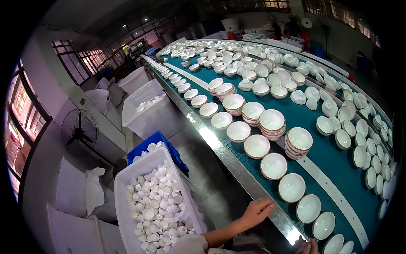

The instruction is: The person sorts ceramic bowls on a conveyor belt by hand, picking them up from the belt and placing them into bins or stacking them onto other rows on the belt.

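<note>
My left hand (256, 212) reaches up from the lower edge to the metal rail (284, 221) of a green conveyor belt (239, 169). Its fingers are bent and held together at the rail, with nothing visible in them. Lower down, my right hand (308, 246) is dark and cut off by the picture's edge, so its grip is hidden. Beside it lies a white bowl (333, 244) with a brown rim. A row of single bowls, among them a bowl (292, 188) near my left hand, runs along the belt's near side.
Bowl stacks (298, 142) stand behind the row, beside a white divider strip (334, 194). Many loose bowls (279, 92) cover the far belt. Left of the rail are a white bin (122, 203) of small white cups, a blue crate (179, 160), another white bin (139, 120) and a fan (79, 133).
</note>
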`<action>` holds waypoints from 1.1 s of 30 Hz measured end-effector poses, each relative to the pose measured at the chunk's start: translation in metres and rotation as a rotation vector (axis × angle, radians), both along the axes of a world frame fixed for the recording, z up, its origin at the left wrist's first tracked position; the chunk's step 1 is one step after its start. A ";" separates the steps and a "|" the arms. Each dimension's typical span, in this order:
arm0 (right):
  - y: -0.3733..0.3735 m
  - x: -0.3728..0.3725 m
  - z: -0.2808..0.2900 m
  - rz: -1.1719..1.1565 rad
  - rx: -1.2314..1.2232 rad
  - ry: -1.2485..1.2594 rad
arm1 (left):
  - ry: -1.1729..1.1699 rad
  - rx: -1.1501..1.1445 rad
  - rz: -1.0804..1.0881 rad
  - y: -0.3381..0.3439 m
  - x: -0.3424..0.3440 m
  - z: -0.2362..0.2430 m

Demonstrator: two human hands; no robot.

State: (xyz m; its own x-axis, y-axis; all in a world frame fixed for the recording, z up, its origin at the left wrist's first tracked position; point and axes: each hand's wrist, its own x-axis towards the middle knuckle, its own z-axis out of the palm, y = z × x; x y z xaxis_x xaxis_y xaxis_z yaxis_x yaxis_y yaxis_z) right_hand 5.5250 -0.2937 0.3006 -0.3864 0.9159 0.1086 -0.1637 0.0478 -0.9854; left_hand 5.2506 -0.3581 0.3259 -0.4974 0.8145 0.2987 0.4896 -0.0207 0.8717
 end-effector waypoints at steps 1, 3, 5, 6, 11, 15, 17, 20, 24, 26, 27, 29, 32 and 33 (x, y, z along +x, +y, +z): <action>0.003 -0.004 -0.003 0.004 -0.031 -0.032 | -0.058 -0.048 0.016 0.002 -0.005 0.005; 0.010 -0.012 0.002 -0.041 -0.090 -0.073 | -0.095 -0.025 0.000 0.011 -0.013 0.000; 0.021 -0.003 -0.019 -0.153 -0.016 -0.111 | -0.176 -0.067 -0.041 0.026 -0.011 0.000; 0.023 -0.009 -0.009 -0.142 -0.035 -0.096 | -0.237 -0.097 -0.008 0.026 -0.008 0.010; 0.034 0.003 -0.003 0.040 0.231 -0.139 | -0.139 -0.155 0.205 0.013 0.011 -0.014; 0.007 0.051 -0.017 -0.120 0.304 -0.117 | -0.088 -0.210 0.037 0.013 0.050 -0.007; -0.005 0.061 -0.017 -0.163 0.272 -0.122 | 0.074 -0.231 -0.014 0.017 0.067 0.001; -0.008 0.068 -0.016 -0.240 0.225 -0.176 | 0.230 -0.182 -0.127 0.018 0.071 -0.006; 0.017 0.051 -0.002 -0.178 0.215 -0.300 | 0.132 -0.136 -0.200 0.025 0.063 -0.027; 0.015 0.039 0.001 -0.162 0.176 -0.238 | 0.181 -0.037 -0.149 0.024 0.058 -0.018; 0.011 0.053 0.002 -0.217 0.135 -0.253 | 0.245 0.014 -0.153 0.035 0.071 -0.012; 0.010 0.069 -0.026 -0.276 0.070 -0.137 | 0.393 0.070 -0.278 0.055 0.084 0.007; 0.012 0.062 -0.027 -0.189 -0.149 0.013 | 0.564 -0.081 -0.398 0.083 0.096 -0.013; 0.009 0.058 -0.034 -0.128 -0.211 0.000 | 0.626 -0.164 -0.372 0.075 0.094 -0.028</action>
